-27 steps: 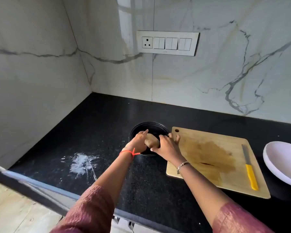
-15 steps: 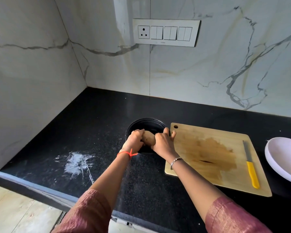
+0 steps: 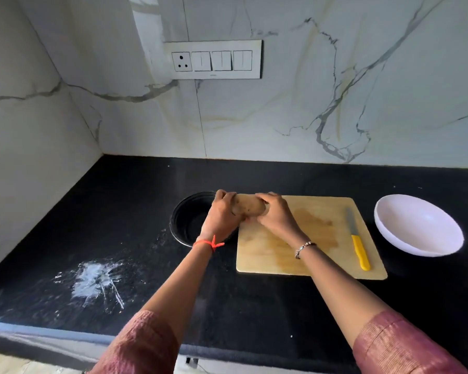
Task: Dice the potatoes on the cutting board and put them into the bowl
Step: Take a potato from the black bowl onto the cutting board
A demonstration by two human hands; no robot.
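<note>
Fingers of the left hand (image 3: 222,214) and right hand (image 3: 276,214) curl round opposite ends of the one potato (image 3: 250,207), its long axis left-to-right over the far-left corner of the single cutting board (image 3: 322,238), where one yellow-handled knife (image 3: 358,244) lies nearer the right hand, between one black bowl (image 3: 187,220) and one white bowl (image 3: 416,228).

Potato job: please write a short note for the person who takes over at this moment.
Left hand and right hand both grip one whole potato at the board's far left corner.
Knife lies on the board's right side, untouched.
Black bowl left of the board, white bowl right of it; the white one holds nothing.
Done: no cut yet.
Left: set potato down, dice, move the pieces into the bowl.
</note>
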